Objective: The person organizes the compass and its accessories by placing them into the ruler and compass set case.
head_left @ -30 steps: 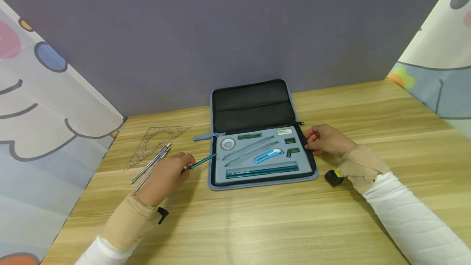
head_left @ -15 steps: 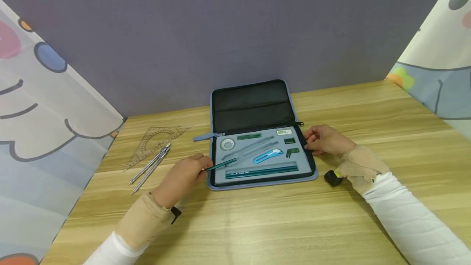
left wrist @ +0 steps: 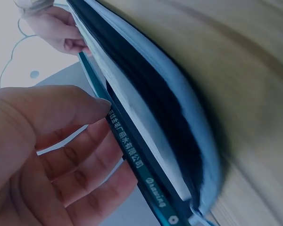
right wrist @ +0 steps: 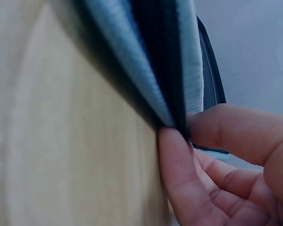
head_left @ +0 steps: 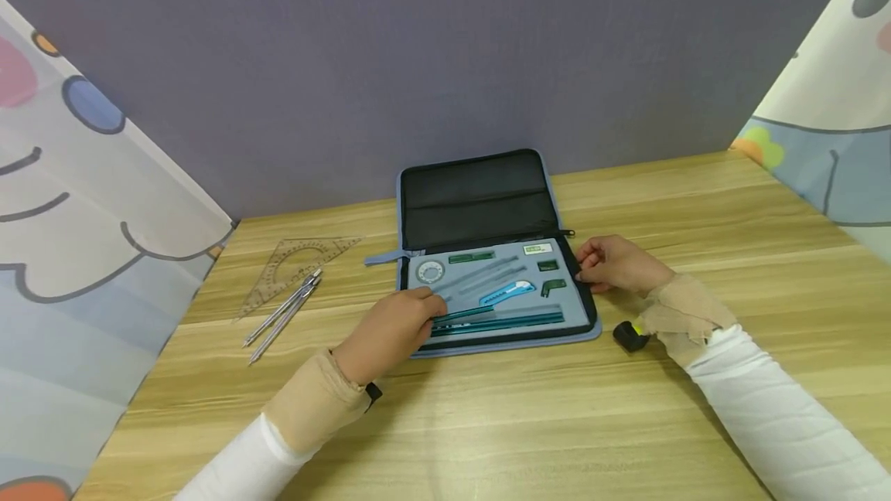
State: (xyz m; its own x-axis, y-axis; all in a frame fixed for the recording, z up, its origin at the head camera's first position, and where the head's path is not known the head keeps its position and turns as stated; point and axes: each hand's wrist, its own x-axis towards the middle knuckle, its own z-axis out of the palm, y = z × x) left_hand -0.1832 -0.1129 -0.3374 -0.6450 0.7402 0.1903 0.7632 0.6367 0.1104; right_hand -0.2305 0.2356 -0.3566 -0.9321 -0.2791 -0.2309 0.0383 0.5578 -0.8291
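Note:
In the head view my left hand (head_left: 393, 331) is over the left front of an open zip case (head_left: 480, 215). It pinches a dark green pencil (left wrist: 132, 157) between thumb and fingers. The pencil lies low over the grey foam insert (head_left: 574, 308), close to other green pencils (head_left: 518, 322) in the front slot; whether it touches them I cannot tell. At the case's right side, my right hand (head_left: 616, 265) pinches the fabric edge (right wrist: 177, 94) between thumb and finger. The insert also bears a blue utility knife (head_left: 506, 293), a white eraser (head_left: 537, 249), a round disc (head_left: 430, 272) and small green pieces.
To the left on the wooden table (head_left: 529, 416) lie a clear set square (head_left: 267, 284) and a pair of silver compasses (head_left: 285, 315). A grey panel (head_left: 445, 60) stands behind the case. The case's blue strap (head_left: 383, 258) sticks out left.
My left hand has moved right with the pencil, from beside the compasses to over the case's front slot. The right hand has stayed at the case's edge.

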